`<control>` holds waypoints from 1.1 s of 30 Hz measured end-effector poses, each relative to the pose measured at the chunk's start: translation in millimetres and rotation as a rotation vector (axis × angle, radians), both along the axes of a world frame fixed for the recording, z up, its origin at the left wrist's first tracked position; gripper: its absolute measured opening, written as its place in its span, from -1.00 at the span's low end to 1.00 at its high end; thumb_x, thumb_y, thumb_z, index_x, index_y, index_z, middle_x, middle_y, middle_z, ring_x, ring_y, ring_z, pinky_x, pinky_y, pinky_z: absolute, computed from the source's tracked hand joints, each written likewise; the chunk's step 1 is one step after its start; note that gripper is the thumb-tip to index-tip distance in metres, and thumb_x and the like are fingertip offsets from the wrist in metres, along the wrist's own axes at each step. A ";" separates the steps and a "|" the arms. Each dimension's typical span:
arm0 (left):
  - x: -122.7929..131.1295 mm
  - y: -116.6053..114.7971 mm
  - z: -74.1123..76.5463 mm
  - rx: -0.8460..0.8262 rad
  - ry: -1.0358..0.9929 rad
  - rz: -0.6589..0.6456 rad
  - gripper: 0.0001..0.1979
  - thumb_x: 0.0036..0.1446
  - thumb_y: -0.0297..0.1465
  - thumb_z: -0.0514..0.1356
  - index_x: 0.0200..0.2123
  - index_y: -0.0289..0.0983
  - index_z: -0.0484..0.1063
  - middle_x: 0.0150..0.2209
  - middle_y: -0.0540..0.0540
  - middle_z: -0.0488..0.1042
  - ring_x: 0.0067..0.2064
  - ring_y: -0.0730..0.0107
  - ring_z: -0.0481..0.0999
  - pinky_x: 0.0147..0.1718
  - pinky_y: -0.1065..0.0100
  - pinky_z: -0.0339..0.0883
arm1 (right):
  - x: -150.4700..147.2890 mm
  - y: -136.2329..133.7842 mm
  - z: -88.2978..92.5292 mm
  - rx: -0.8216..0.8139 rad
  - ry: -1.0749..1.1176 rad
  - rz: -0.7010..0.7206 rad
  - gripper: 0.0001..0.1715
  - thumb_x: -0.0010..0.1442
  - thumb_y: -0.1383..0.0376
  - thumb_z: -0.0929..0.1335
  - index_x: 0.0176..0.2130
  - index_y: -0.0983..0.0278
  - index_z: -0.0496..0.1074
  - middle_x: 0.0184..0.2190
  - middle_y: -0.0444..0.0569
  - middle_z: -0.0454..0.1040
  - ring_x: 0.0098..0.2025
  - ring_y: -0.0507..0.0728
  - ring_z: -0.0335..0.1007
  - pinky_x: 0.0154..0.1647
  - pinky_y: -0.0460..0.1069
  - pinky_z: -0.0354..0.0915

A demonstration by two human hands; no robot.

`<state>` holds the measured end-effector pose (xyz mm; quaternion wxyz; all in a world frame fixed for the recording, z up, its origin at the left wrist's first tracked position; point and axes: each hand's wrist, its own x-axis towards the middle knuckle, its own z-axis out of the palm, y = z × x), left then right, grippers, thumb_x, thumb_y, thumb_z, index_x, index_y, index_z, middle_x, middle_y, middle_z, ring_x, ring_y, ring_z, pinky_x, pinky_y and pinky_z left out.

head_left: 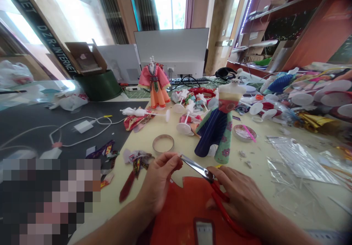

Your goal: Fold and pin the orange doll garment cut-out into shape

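Note:
My right hand (239, 188) is closed around a pair of scissors (198, 167) with red handles and shiny metal blades. Their tips point left and reach the fingertips of my left hand (161, 177). Thumb and fingers there are pinched together on something too small to make out. Below both hands spreads an orange-red cloth or apron (178, 204) with a dark-framed, pale rectangle on it. Just beyond the scissors stands a white mannequin (231, 91) in a dark blue and green flowered garment. A roll of tape (163, 143) lies flat past my left hand.
A mannequin in a pink and orange robe (154, 80) stands farther back before a monitor (172, 49). Several white doll stands lie about. Fabric scraps (137, 160) are at left, a small dish (244, 132) and plastic bags (302, 157) at right. The lower left is pixelated.

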<state>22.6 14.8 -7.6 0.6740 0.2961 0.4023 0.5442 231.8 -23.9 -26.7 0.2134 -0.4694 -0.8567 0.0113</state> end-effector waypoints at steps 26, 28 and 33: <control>1.3 -3.5 0.1 -0.019 0.001 -0.016 -0.83 -0.09 -0.35 0.36 -0.45 -0.31 0.48 -0.50 0.02 0.44 -0.40 0.56 0.37 -0.28 0.49 0.25 | 0.1 -3.9 0.9 0.112 -0.054 -0.001 -0.62 0.16 0.31 0.27 0.00 0.27 0.18 -0.29 0.06 0.43 -0.35 0.18 0.41 -0.40 0.05 0.36; 1.4 -3.1 0.6 -0.021 0.012 -0.014 -0.83 -0.10 -0.34 0.36 -0.45 -0.31 0.48 -0.49 0.02 0.44 -0.40 0.55 0.36 -0.28 0.48 0.24 | 0.0 -4.5 1.6 0.112 -0.050 -0.001 -0.63 0.17 0.30 0.26 -0.01 0.27 0.19 -0.29 0.06 0.44 -0.36 0.17 0.41 -0.41 0.03 0.36; 0.9 -3.0 1.8 0.003 0.070 -0.015 -0.81 -0.09 -0.32 0.35 -0.44 -0.30 0.47 -0.50 0.03 0.42 -0.40 0.55 0.35 -0.28 0.48 0.22 | 0.1 -2.1 1.4 0.126 -0.065 -0.010 -0.64 0.18 0.27 0.26 -0.01 0.28 0.20 -0.31 0.05 0.44 -0.37 0.18 0.41 -0.41 0.04 0.35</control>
